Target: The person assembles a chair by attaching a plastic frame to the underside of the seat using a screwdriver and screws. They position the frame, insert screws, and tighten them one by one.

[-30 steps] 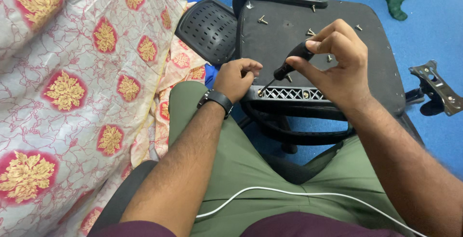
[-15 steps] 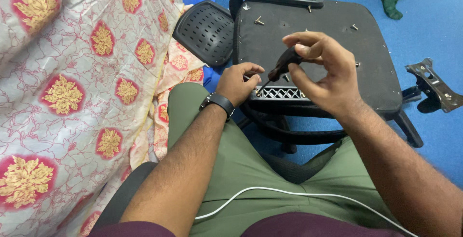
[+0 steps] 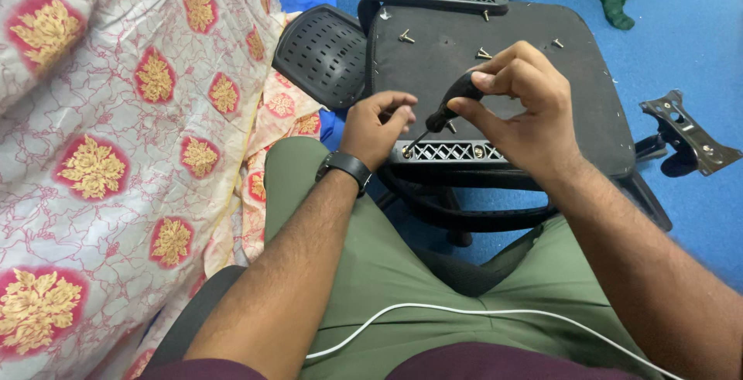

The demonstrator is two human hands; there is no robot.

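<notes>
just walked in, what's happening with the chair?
A person's right hand holds a black-handled screwdriver, tip at a screw in the near end of a black slotted plastic bracket on the upturned black chair seat. The left hand, with a black wristwatch, steadies that end. Loose brass screws lie on the seat.

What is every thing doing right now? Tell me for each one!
Right hand: gripping the screwdriver handle.
Screwdriver: tilted, tip down at a screw on the armrest.
Left hand: pinched by the screwdriver shaft, resting at the armrest end.
Near armrest: lying on the seat edge, screws in it.
Chair seat: lying flat, underside up.
Loose screws: scattered on the seat.
Metal bracket: detached, lying on the blue floor.
</notes>
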